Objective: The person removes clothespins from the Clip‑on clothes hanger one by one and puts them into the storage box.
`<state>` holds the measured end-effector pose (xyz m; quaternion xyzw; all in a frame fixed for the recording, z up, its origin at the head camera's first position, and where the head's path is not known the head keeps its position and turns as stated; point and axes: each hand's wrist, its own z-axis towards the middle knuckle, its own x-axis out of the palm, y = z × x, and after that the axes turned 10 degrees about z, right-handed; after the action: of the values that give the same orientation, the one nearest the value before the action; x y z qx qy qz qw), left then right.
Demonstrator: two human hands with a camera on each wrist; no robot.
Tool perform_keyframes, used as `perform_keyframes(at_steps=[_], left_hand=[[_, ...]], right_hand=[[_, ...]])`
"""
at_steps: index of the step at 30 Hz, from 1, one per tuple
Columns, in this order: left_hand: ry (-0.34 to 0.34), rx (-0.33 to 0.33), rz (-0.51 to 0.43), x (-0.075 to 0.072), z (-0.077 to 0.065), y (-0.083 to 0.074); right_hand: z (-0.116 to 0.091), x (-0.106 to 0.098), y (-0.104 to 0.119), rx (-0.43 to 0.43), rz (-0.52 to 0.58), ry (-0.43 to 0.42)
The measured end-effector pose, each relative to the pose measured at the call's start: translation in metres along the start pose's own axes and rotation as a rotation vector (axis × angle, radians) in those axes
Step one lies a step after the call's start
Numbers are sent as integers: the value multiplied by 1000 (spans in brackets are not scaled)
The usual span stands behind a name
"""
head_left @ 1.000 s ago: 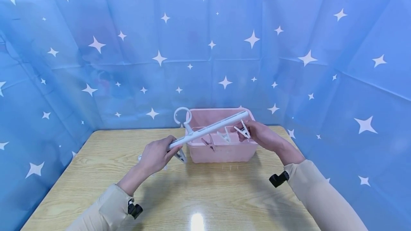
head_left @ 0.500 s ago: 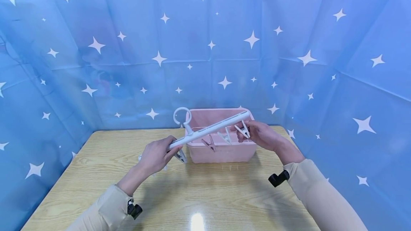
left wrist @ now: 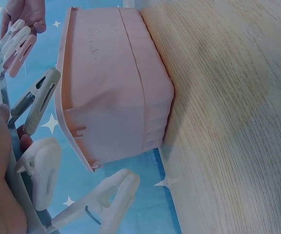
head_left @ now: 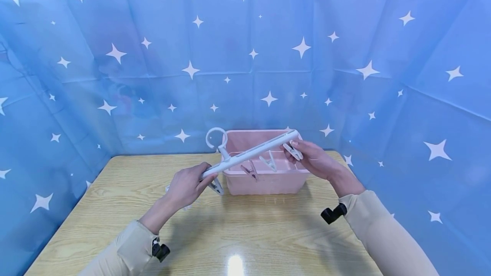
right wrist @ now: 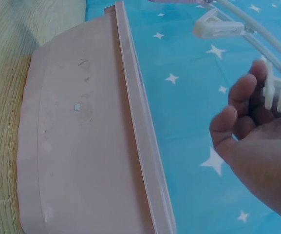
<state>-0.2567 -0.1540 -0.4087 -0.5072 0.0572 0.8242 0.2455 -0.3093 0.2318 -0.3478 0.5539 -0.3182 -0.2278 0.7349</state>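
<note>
A white clip hanger (head_left: 251, 153) with a ring-shaped hook slants upward to the right above the table. My left hand (head_left: 186, 185) grips its bar near the left part, thumb along the near side. My right hand (head_left: 316, 161) pinches the white clip (head_left: 293, 152) at the far right end, thumb on top and fingers behind. Between the hands hang a pink clip (head_left: 253, 175), another white clip and a grey clip (left wrist: 43, 97). Two more white clips, one of them a white clip (left wrist: 123, 195) low in the left wrist view, sit on the bar's left end, mostly hidden from the head view by my left hand.
Behind the hanger, a pink plastic bin (head_left: 264, 185) stands on the wooden table (head_left: 245, 229) near its back edge. Blue curtains (head_left: 215, 46) with white stars enclose the back and both sides. A bright light reflection shows on the near tabletop.
My right thumb has come onto the right-end clip, which has swung from hanging spread to a slanted, narrower pose. My left hand and the bin have stayed in place.
</note>
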Motion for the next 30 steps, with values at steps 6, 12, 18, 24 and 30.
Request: perform_keyframes(at_steps=[6, 12, 18, 24, 30], left_hand=[[-7, 1, -11, 1, -1, 1], [-8, 0, -10, 0, -1, 2], [-6, -3, -10, 0, -1, 2], [-14, -10, -8, -1, -1, 2], [-12, -16, -10, -1, -1, 2]], right_hand=[[0, 1, 1, -3, -105, -126], [2, 3, 0, -4, -206, -267], [4, 4, 1, 3, -387, -406], [4, 5, 3, -34, -438, -452], [5, 5, 2, -77, -462, -468]])
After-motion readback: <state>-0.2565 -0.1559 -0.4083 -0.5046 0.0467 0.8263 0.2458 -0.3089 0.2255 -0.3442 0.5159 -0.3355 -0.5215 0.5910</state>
